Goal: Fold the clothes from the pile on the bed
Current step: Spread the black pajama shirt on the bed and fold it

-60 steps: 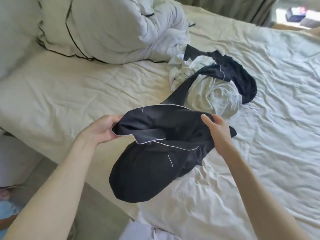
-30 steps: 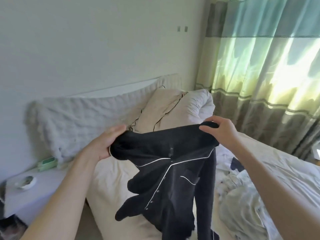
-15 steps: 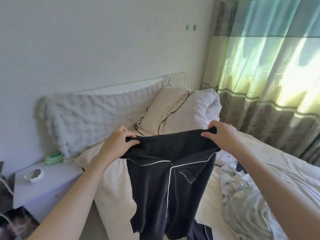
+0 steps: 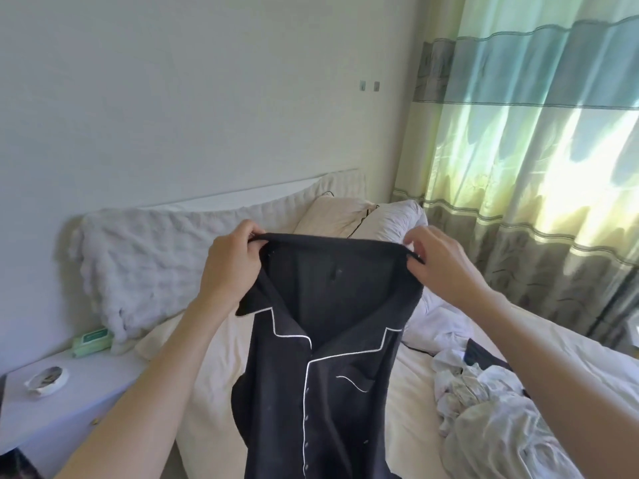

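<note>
Hanging in the air above the bed, a black shirt with white piping is held up by its shoulders, front facing the camera, collar spread, the button placket running down its middle and a chest pocket seen on its right half. The top edge is stretched almost level between the two hands. The left hand is closed around the left shoulder, its grip pinching the seam with thumb over the fabric and fingers curled behind. The right hand is held at the right shoulder corner, its grip pinching the very edge of the cloth between thumb and fingertips, the other fingers loosely bent.

The pile of clothes, mostly pale with a dark piece at its far side, is left crumpled on the white sheet at the right, below the right forearm. Pillows and a fluffy white blanket are propped against the headboard. A white desk is seen beside the bed at the left, carrying a small dish and a green packet. A green striped curtain is drawn at the right.
</note>
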`<state>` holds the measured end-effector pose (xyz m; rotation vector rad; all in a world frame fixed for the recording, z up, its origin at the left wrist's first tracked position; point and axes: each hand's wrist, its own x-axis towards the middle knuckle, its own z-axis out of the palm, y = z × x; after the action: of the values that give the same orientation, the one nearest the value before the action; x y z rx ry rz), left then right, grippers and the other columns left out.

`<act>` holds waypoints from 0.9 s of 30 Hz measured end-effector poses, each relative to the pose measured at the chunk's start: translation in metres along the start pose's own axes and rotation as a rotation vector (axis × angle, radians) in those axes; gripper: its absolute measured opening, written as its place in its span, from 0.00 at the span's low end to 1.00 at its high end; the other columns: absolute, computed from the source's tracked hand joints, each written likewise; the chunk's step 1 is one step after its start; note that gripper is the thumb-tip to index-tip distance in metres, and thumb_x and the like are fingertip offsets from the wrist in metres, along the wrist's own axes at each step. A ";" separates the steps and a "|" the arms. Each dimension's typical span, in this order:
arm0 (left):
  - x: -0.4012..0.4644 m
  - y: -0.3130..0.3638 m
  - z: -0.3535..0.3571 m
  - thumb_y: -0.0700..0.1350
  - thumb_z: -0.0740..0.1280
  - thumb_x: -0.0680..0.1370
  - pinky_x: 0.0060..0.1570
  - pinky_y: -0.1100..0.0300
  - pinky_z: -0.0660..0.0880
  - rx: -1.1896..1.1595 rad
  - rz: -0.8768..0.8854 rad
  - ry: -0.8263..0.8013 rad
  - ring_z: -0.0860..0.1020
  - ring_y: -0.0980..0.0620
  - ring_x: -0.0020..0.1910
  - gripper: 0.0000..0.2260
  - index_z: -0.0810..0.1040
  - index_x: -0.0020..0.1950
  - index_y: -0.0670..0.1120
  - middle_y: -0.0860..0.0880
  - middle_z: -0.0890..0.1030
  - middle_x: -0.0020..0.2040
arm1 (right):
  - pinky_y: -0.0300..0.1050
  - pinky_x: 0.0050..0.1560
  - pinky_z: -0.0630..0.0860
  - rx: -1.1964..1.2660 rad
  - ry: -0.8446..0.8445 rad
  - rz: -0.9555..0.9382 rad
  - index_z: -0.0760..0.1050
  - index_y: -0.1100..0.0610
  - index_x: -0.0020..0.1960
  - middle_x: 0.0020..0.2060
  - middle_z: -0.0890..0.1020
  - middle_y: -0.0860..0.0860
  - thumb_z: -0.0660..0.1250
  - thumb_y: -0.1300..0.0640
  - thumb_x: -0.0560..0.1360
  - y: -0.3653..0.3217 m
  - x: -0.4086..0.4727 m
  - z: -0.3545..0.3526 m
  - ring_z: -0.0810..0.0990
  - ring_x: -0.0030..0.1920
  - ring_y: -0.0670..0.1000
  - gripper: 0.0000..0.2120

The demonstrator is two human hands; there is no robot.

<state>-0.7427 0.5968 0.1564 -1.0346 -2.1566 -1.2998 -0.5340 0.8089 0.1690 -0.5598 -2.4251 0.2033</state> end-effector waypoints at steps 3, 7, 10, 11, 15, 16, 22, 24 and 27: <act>0.021 0.014 -0.010 0.35 0.61 0.78 0.43 0.80 0.64 -0.183 -0.021 0.091 0.74 0.57 0.45 0.08 0.77 0.47 0.47 0.56 0.78 0.43 | 0.32 0.42 0.64 0.082 0.264 -0.004 0.80 0.59 0.53 0.43 0.73 0.51 0.64 0.66 0.73 -0.012 0.015 -0.022 0.71 0.40 0.49 0.11; 0.030 0.014 -0.005 0.38 0.58 0.81 0.54 0.65 0.67 -0.233 -0.213 -0.146 0.73 0.53 0.54 0.08 0.75 0.55 0.45 0.51 0.77 0.52 | 0.41 0.51 0.63 0.010 0.070 0.092 0.79 0.67 0.45 0.43 0.78 0.58 0.62 0.66 0.73 -0.015 0.025 -0.019 0.72 0.50 0.57 0.08; 0.036 0.016 -0.010 0.41 0.56 0.82 0.47 0.67 0.66 -0.274 -0.181 -0.278 0.73 0.57 0.49 0.07 0.72 0.52 0.49 0.56 0.76 0.48 | 0.41 0.44 0.62 0.000 0.007 0.150 0.77 0.68 0.43 0.40 0.78 0.60 0.61 0.63 0.73 -0.011 0.028 -0.021 0.72 0.46 0.57 0.08; 0.039 0.018 -0.015 0.43 0.56 0.82 0.45 0.68 0.66 -0.245 -0.132 -0.348 0.73 0.60 0.47 0.06 0.72 0.51 0.50 0.57 0.76 0.47 | 0.38 0.40 0.61 0.004 0.010 0.153 0.76 0.69 0.42 0.39 0.78 0.61 0.61 0.64 0.73 -0.010 0.031 -0.025 0.71 0.44 0.56 0.08; 0.045 0.021 -0.035 0.46 0.64 0.79 0.47 0.67 0.71 -0.129 0.023 -0.570 0.76 0.62 0.45 0.02 0.75 0.49 0.52 0.55 0.79 0.45 | 0.33 0.34 0.61 0.078 -0.058 0.209 0.74 0.68 0.45 0.37 0.73 0.54 0.59 0.63 0.75 -0.009 0.040 -0.040 0.69 0.42 0.52 0.09; 0.044 0.021 -0.038 0.45 0.67 0.77 0.50 0.63 0.72 -0.120 0.031 -0.590 0.78 0.57 0.46 0.01 0.77 0.47 0.50 0.52 0.81 0.45 | 0.32 0.33 0.62 0.117 -0.072 0.227 0.74 0.69 0.45 0.38 0.73 0.54 0.58 0.64 0.76 -0.008 0.040 -0.040 0.69 0.41 0.51 0.09; 0.046 0.024 -0.037 0.45 0.74 0.71 0.37 0.64 0.68 0.137 0.016 -0.503 0.74 0.57 0.37 0.09 0.75 0.35 0.52 0.53 0.79 0.38 | 0.40 0.41 0.66 0.396 -0.147 0.344 0.74 0.62 0.50 0.43 0.74 0.55 0.59 0.62 0.78 -0.004 0.034 -0.033 0.70 0.44 0.51 0.06; 0.048 0.027 -0.032 0.47 0.71 0.72 0.36 0.59 0.69 0.216 -0.008 -0.330 0.74 0.54 0.37 0.09 0.73 0.34 0.51 0.53 0.77 0.36 | 0.43 0.46 0.68 0.494 -0.108 0.354 0.74 0.60 0.50 0.46 0.75 0.56 0.60 0.61 0.78 -0.004 0.035 -0.035 0.72 0.47 0.51 0.05; 0.049 0.032 -0.023 0.46 0.67 0.73 0.35 0.60 0.68 0.118 -0.043 -0.163 0.74 0.53 0.36 0.07 0.72 0.36 0.50 0.53 0.76 0.34 | 0.43 0.47 0.69 0.766 -0.071 0.360 0.75 0.57 0.46 0.43 0.77 0.53 0.62 0.61 0.78 -0.002 0.035 -0.039 0.74 0.45 0.50 0.04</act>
<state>-0.7497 0.6046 0.2181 -1.0852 -2.3576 -1.1254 -0.5350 0.8228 0.2198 -0.6146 -2.0592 1.2482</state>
